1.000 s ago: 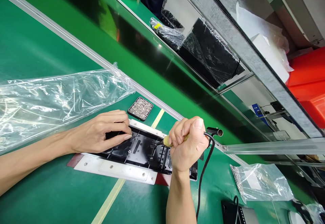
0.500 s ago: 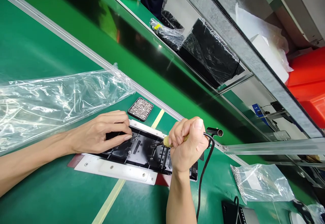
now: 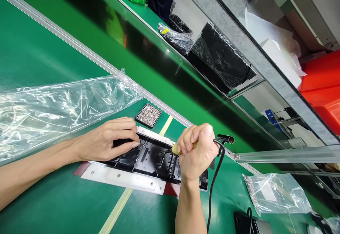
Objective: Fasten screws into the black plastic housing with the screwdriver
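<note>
A soldering iron with a yellow handle (image 3: 175,149) and a black cord is gripped in my right hand (image 3: 198,149), the fist wrapped round it. Its tip points down into a long black plastic housing (image 3: 151,157), whose inner side with ribs and posts faces up. Over the left part of the housing rests my left hand (image 3: 114,138), fingers bent, with a gap between thumb and index finger; its fingertips lie by the far edge. White fixture strips (image 3: 122,177) flank the housing. Just beyond it sits a small black tray of tiny metal pieces (image 3: 149,115).
Clear plastic sheeting (image 3: 66,103) covers the bench at left. A black tube holder (image 3: 225,139) stands right of my right hand. At right lie a plastic bag (image 3: 276,193) and a black device (image 3: 249,223). A metal rail (image 3: 61,30) runs behind the work.
The view has shifted slightly, so the scene sits a little lower and further right. Both hands keep nearly the same places, and the iron's tip still points into the housing.
</note>
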`<action>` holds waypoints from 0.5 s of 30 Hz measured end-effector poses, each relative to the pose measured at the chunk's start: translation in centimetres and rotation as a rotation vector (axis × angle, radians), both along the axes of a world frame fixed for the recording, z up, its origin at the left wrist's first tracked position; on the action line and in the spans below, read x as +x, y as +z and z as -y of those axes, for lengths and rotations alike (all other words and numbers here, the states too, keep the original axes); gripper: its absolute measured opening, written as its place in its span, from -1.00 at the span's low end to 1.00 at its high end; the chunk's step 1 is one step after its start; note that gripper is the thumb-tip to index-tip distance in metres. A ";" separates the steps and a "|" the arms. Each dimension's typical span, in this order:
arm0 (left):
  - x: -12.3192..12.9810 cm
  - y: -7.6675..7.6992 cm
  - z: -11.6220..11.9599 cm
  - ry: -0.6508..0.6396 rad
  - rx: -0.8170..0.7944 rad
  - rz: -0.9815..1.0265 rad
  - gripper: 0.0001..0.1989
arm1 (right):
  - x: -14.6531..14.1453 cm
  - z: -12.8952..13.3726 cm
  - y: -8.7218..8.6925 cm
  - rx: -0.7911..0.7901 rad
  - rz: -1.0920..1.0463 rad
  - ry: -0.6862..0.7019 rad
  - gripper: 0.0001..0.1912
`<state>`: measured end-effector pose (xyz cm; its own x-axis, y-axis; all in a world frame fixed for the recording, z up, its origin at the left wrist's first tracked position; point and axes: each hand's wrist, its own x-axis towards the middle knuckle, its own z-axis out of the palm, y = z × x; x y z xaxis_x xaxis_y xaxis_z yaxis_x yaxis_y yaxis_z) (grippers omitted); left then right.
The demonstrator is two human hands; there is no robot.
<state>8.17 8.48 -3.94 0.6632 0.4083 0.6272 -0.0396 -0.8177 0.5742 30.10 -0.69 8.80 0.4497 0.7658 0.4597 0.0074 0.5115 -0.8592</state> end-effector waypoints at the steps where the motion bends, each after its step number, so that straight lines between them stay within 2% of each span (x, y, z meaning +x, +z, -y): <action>1: 0.0 0.1 0.0 0.000 0.000 -0.002 -0.83 | 0.0 0.0 0.0 -0.001 0.005 -0.005 -0.36; 15: -0.2 -0.4 0.0 0.004 0.003 -0.008 -0.84 | 0.0 0.0 0.0 -0.015 -0.019 -0.002 -0.35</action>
